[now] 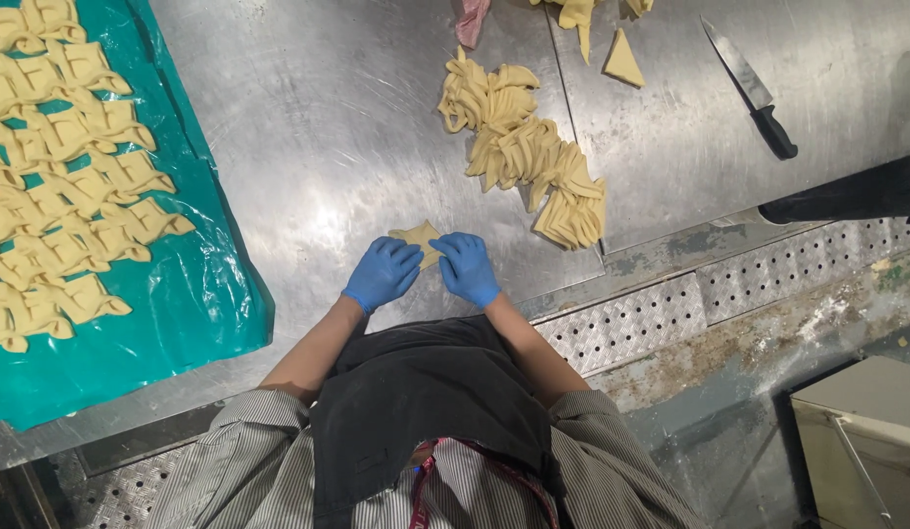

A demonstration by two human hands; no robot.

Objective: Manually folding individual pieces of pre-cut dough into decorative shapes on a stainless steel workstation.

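My 2 hands in blue gloves, left (382,274) and right (467,267), meet on the brushed steel worktable (318,147), fingers curled and pinching the small pale yellow piece of flat dough (419,238) lying between them. To my left, a teal plastic sheet (195,294) carries rows of folded dough shapes (63,176). Beyond, a heap of cut dough pieces (524,147); farthest right, a black-handled knife (749,86).

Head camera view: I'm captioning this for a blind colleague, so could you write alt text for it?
Two blue-gloved hands, left hand and right hand, fold a small piece of dough on a steel table. A pile of cut dough pieces lies beyond, shaped pastries fill a teal plastic sheet at left, and a knife lies at right.
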